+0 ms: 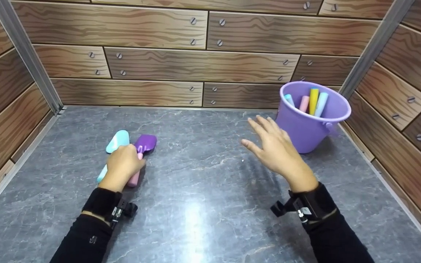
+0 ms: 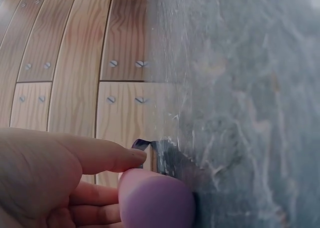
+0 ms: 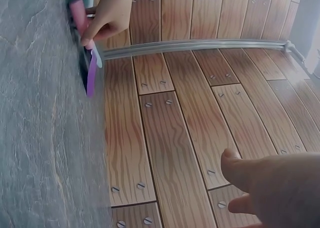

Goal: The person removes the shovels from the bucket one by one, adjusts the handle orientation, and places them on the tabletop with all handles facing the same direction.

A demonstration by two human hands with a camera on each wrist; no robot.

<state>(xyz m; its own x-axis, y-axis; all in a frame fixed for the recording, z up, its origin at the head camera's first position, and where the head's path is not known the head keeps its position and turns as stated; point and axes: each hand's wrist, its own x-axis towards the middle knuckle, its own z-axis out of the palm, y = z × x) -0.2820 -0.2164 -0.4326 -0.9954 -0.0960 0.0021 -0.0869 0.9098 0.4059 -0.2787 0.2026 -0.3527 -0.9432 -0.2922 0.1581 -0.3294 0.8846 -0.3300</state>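
On the left of the surface, my left hand (image 1: 122, 163) grips a toy shovel with a purple blade (image 1: 147, 143) and a pink handle (image 1: 133, 179). The left wrist view shows the thumb and fingers at that handle (image 2: 157, 200), its rounded end toward the camera. A light blue toy shovel (image 1: 118, 141) lies just left of it, its middle hidden beneath the hand. My right hand (image 1: 274, 148) hovers with spread fingers beside a purple bucket (image 1: 302, 133), holding nothing. In the right wrist view its thumb and fingers (image 3: 280, 188) are apart.
Inside the bucket stand several handles, among them a yellow one (image 1: 313, 101), a pink one (image 1: 304, 104) and light blue ones. Wood-patterned walls (image 1: 159, 64) enclose the grey marbled surface (image 1: 203, 160) at the back and both sides. The bucket stands near the back right corner.
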